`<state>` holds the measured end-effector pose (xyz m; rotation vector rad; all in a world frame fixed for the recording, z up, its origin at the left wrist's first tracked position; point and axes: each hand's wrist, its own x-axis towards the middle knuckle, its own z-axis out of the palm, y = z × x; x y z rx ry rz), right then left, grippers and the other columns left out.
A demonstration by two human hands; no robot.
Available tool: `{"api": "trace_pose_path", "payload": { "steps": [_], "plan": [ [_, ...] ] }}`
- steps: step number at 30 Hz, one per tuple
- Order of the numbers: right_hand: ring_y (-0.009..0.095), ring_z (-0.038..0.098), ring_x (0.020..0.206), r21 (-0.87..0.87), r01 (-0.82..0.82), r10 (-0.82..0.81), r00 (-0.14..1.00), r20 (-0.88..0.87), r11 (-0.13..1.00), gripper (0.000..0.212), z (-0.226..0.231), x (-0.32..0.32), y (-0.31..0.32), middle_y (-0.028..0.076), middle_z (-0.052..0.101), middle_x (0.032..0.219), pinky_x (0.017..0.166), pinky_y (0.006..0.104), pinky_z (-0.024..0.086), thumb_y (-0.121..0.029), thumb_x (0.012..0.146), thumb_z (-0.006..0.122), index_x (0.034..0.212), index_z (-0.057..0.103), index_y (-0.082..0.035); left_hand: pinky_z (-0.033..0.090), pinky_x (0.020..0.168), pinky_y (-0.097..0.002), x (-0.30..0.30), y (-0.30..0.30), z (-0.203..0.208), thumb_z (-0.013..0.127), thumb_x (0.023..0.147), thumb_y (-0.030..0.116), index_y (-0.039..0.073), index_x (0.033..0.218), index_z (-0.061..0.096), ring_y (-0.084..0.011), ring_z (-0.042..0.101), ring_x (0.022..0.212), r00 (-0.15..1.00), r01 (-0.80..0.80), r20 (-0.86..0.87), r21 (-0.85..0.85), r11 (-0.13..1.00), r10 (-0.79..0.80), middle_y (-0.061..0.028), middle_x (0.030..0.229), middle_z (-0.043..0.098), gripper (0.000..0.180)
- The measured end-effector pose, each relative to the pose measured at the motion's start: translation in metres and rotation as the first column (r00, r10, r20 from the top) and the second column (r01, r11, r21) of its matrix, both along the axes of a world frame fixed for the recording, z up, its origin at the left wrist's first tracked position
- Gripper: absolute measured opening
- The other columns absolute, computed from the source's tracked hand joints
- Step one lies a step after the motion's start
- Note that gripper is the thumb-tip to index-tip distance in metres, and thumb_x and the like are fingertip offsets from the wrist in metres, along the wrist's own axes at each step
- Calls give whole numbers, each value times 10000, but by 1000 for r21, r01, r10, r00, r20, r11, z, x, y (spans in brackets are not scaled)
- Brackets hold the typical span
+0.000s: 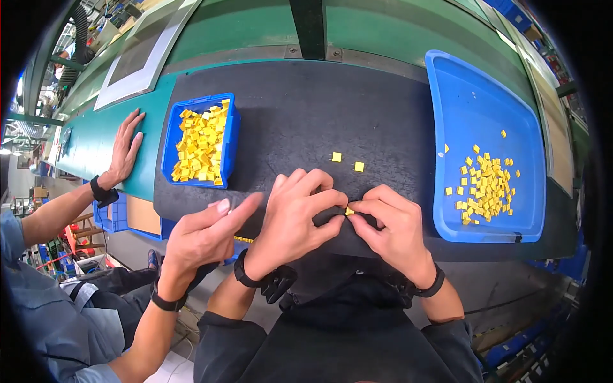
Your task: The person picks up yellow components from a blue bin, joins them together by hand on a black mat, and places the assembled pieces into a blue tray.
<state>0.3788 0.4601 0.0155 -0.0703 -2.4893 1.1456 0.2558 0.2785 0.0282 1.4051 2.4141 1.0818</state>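
Note:
My left hand (pixel 300 214) and my right hand (pixel 394 226) meet over the near edge of a black mat (pixel 287 121). Between their pinched fingertips is a small yellow block (pixel 349 212), mostly covered by the fingers. Just beyond lie two loose yellow pieces, a square block (pixel 336 157) and another block (pixel 359 166), with thin pins showing at their left sides. A deep blue bin (pixel 235 137) heaped with yellow blocks stands to the left. On the right a wide blue tray (pixel 469 96) holds several scattered and piled yellow blocks (pixel 488 185).
At my left a co-worker in a blue-grey sleeve (pixel 38 306) rests one hand (pixel 125 150) on the green tabletop (pixel 96 143). Their other hand (pixel 207 236) points close beside my left hand. A dark metal post (pixel 308 29) rises at the bench's back edge.

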Motion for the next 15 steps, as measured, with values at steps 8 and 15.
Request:
{"api": "trace_pose_path", "payload": {
  "steps": [8,15],
  "plan": [
    [138,588,596,-6,-6,6,1000,-5,1000,223,-2,0,0,51,710,915,517,278,449,25,787,880,995,821,-29,387,777,-399,0,-3,-4,885,757,140,139,948,787,-213,593,903,1000,8,19,43,999,-9,6,999,628,215],
    [134,592,604,1,-13,13,1000,-5,1000,228,-4,0,1,52,710,914,517,278,451,29,784,882,996,817,-27,382,779,-395,0,-4,-9,895,751,136,137,912,785,-204,590,900,1000,13,17,90,996,-15,17,1006,636,195]
  ]
}}
